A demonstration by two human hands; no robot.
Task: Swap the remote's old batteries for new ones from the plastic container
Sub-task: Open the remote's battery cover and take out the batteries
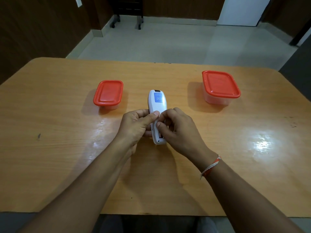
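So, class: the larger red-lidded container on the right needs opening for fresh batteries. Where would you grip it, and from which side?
Probably come down from above. The container stands upright on the table with open space around it. Hold the clear walls below the lid with one hand and lift the overhanging red lid at its near corner, which faces the person.

1 head-worn view, angled forward and down, close over table point(67, 98)

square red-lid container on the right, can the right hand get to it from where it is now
Probably yes. The table between the right hand and the square container is bare, but that hand is busy at the remote and must let go first.
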